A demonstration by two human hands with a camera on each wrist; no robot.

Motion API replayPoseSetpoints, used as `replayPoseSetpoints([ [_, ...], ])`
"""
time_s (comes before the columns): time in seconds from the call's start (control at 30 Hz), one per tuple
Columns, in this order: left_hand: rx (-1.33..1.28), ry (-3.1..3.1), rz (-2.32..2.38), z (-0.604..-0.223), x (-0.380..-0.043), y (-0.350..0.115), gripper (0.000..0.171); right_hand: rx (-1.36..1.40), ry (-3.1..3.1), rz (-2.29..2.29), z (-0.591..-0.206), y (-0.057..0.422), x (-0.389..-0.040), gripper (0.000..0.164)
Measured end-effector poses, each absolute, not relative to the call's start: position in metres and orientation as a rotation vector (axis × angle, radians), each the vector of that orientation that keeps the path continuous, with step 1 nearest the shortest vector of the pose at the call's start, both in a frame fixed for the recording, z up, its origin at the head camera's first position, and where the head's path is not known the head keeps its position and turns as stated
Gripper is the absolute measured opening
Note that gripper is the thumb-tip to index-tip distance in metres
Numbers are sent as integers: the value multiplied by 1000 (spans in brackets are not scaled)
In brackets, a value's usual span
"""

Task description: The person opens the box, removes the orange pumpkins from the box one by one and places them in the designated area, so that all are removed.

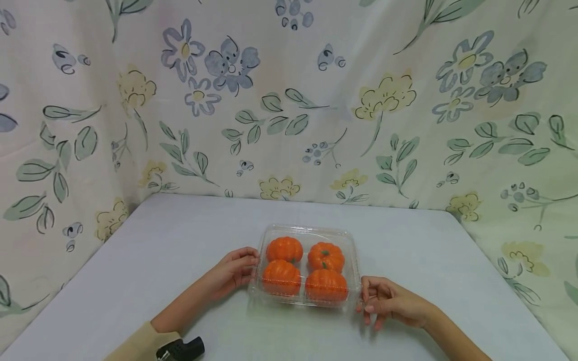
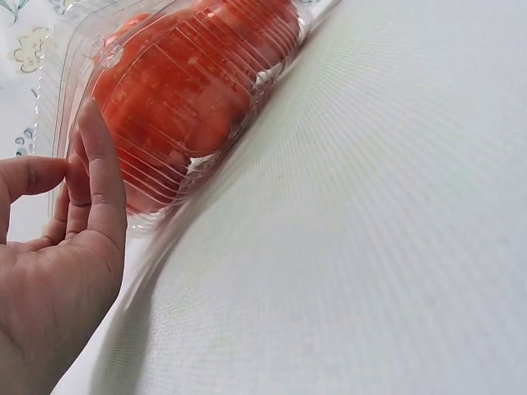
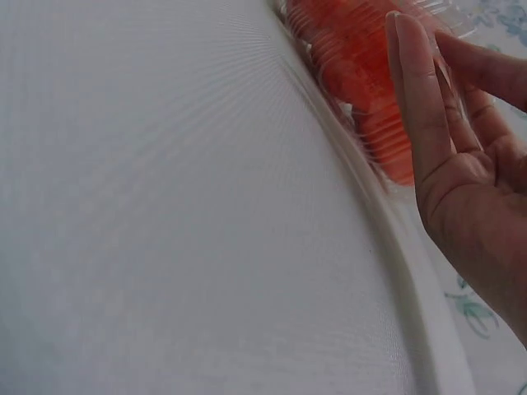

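A clear plastic clamshell box (image 1: 309,230) sits on the table, with several small orange pumpkins in it, in two rows. Green stems show on some, such as the back right pumpkin (image 1: 328,256). At the box's left side is my left hand (image 1: 232,273), fingertips right at the wall and fingers loosely extended. In the left wrist view its longest visible finger (image 2: 103,177) lies straight along the ridged plastic. My right hand (image 1: 393,303) is by the front right corner, thumb apart from the box. Its fingers (image 3: 420,90) are nearly straight beside the wall in the right wrist view.
A white cloth covers the table (image 1: 406,240). Behind it and along both sides hangs a floral curtain (image 1: 280,150). A black device (image 1: 180,349) is strapped near the cuff of the left sleeve (image 1: 144,343).
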State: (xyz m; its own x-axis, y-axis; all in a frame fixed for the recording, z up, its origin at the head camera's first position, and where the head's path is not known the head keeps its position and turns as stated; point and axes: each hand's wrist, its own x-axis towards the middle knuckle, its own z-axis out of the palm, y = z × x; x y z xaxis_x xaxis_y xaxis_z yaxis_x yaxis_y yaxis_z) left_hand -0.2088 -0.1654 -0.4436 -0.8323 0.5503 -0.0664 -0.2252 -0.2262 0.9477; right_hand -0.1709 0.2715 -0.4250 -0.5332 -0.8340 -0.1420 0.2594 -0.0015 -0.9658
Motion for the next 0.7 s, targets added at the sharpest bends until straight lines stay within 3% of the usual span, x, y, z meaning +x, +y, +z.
replayPoseSetpoints([
  [0.7, 419, 1548, 2096, -445, -209, -165, 16, -747, 1415, -1777, -430, 263, -170, 26],
])
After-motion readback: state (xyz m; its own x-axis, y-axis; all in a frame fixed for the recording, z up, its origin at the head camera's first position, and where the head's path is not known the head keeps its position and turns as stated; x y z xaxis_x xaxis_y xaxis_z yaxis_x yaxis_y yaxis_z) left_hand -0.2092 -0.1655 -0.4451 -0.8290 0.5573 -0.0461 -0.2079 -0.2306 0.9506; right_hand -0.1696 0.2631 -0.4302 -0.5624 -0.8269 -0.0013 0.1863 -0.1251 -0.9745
